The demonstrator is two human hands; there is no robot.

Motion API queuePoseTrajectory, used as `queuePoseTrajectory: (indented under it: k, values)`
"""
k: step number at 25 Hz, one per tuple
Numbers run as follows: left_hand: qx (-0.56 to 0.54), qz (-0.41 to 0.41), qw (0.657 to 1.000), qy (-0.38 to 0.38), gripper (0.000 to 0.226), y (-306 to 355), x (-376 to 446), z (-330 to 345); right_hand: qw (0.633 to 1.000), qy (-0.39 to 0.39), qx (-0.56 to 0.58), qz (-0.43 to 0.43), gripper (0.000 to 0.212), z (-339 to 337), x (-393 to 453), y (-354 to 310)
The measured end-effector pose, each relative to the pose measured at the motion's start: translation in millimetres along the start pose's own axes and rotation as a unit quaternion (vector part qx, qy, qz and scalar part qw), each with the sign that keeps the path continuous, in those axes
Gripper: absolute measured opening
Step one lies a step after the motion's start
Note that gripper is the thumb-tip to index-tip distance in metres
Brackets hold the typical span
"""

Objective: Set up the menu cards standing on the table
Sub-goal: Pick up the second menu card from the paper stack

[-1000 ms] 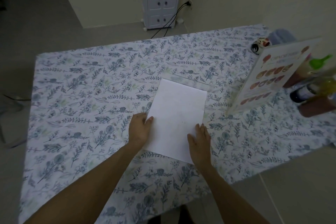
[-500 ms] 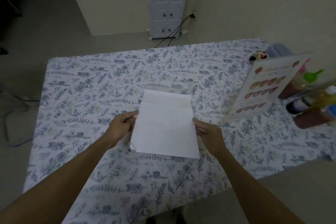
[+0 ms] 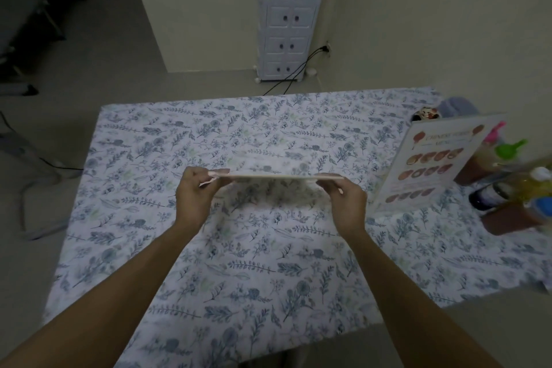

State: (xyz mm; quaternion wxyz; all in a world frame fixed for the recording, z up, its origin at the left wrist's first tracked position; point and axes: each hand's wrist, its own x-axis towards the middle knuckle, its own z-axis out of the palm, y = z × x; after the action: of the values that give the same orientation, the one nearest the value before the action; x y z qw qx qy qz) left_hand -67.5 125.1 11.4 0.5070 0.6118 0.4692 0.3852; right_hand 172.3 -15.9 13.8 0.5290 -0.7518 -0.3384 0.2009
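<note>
I hold a white menu card [image 3: 274,178] in the air above the middle of the table [image 3: 239,263], seen edge-on as a thin flat strip. My left hand [image 3: 195,194] pinches its left end and my right hand [image 3: 348,203] pinches its right end. Its printed face is hidden from me. A second menu card [image 3: 433,161] with pictures of dishes stands upright and tilted at the right side of the table.
Behind the standing card, at the table's right edge, are several sauce bottles [image 3: 507,182] and a small figurine [image 3: 427,114]. A white drawer tower [image 3: 291,15] and cables stand by the far wall. The cloth is blue-floral.
The card lay flat on the table under both hands a second ago. I gripped its two sides, lifted it and tipped it level, so only its edge shows now.
</note>
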Motion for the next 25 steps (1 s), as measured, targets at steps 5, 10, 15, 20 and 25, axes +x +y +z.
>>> queuePoseTrajectory:
  k: [5, 10, 15, 20, 25]
  values:
    - [-0.081, -0.031, 0.996, 0.029, 0.004, 16, -2, 6, 0.999, -0.037, -0.018, 0.033, 0.016, 11, 22, -17]
    - [-0.135, -0.071, 0.987, 0.057, 0.010, 5, -19, -4, 0.994, -0.093, -0.004, 0.051, 0.018, 17, 21, -20]
    - [-0.132, -0.078, 0.986, 0.061, 0.015, -1, -30, -9, 0.992, -0.104, 0.010, 0.068, 0.017, 19, 13, -16]
    - [-0.122, -0.079, 0.988, 0.053, 0.018, -4, -34, -9, 0.993, -0.100, 0.016, 0.064, 0.023, 14, 5, -15]
    - [-0.109, -0.078, 0.989, 0.056, 0.011, -9, -43, -10, 0.993, -0.095, 0.030, 0.067, 0.016, 13, -3, -15]
